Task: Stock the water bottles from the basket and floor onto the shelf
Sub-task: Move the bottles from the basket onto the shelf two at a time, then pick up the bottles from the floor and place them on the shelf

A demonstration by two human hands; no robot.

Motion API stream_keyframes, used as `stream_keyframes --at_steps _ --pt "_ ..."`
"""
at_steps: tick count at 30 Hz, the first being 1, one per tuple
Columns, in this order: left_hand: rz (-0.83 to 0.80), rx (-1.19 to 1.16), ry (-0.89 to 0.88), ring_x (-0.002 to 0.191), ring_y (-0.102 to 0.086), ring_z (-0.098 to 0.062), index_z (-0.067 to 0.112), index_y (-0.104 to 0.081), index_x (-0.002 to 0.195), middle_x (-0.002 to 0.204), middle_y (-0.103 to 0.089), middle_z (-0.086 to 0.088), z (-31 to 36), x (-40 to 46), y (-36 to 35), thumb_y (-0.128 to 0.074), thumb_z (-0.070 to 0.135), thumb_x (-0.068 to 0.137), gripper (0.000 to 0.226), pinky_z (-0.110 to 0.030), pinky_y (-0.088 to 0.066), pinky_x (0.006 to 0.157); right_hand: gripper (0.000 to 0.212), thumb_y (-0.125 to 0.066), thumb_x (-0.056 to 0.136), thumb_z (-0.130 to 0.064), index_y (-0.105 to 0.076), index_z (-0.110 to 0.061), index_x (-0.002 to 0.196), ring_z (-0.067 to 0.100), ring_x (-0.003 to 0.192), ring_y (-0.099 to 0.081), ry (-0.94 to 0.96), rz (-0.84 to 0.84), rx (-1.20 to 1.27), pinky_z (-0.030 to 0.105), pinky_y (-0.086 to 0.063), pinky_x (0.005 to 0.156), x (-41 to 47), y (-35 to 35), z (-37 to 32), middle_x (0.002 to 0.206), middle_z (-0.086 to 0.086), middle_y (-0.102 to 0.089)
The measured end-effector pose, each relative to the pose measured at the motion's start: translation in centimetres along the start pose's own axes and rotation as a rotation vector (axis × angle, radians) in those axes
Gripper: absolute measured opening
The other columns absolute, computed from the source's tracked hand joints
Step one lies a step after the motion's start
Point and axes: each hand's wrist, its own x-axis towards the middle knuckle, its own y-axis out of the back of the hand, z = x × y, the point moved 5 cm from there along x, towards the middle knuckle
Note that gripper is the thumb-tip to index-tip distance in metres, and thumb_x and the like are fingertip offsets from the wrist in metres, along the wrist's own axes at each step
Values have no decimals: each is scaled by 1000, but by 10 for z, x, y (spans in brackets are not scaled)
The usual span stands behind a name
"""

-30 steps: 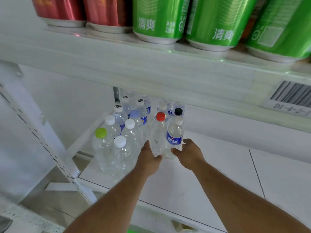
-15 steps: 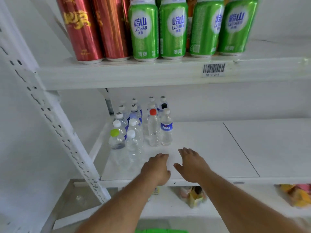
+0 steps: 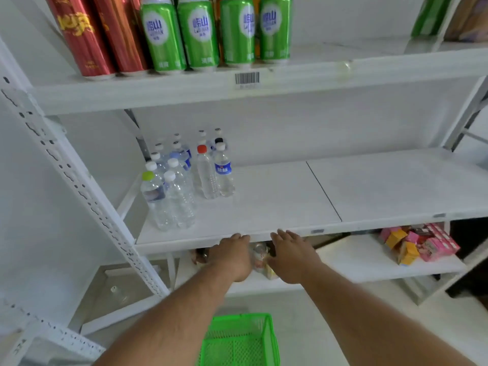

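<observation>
While a cluster of water bottles (image 3: 184,178) stands upright at the left rear of the middle shelf (image 3: 290,207), most of that shelf lies bare to the right. Caps: mostly white, one red, one black, one lime green. Left hand (image 3: 232,256) and right hand (image 3: 293,256): both at the shelf's front edge, fingers (image 3: 284,235) straight and slightly apart, holding nothing. Green basket (image 3: 239,339): on the floor below, between the forearms; the visible part shows mesh only, no bottles. Floor stock: none in view. Cans (image 3: 200,33) fill the shelf above; snack boxes (image 3: 420,244) sit on the one below. Judgement: stocking well advanced, possibly finished; any remainder lies out of frame.
</observation>
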Motion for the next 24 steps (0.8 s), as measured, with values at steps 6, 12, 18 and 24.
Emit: stream_keyframes --at_steps 6,12,18,24 --pt "-120 -44 14 133 -43 -28 28 -28 151 156 -33 0 68 -35 -64 -58 35 86 72 -42 -43 104 75 -49 93 -54 -28 -12 152 29 147 -25 -81 -99 34 43 -29 115 -87 -37 65 159 8 -30" --pt "-265 -14 -29 134 -41 -29 23 -27 151 155 -33 -2 133 -64 -128 -56 40 88 72 -44 -41 105 73 -48 93 -55 -30 -13 150 30 144 -29 -230 -186 64 45 -31 112 -175 -73 128 157 8 -33" --pt "-322 -31 -104 131 -45 -31 21 -31 148 150 -39 -7 188 -73 -173 -56 41 87 68 -44 -43 104 67 -48 95 -53 -34 -15 148 30 143 -31 -417 -203 103 45 -33 112 -248 -90 180 155 6 -36" --pt "-390 -94 -189 135 -40 -31 26 -23 153 156 -31 -2 234 -92 -220 -54 43 87 75 -40 -40 105 60 -48 96 -51 -39 -14 142 29 137 -38 -567 -251 105 41 -38 106 -315 -102 215 145 3 -45"
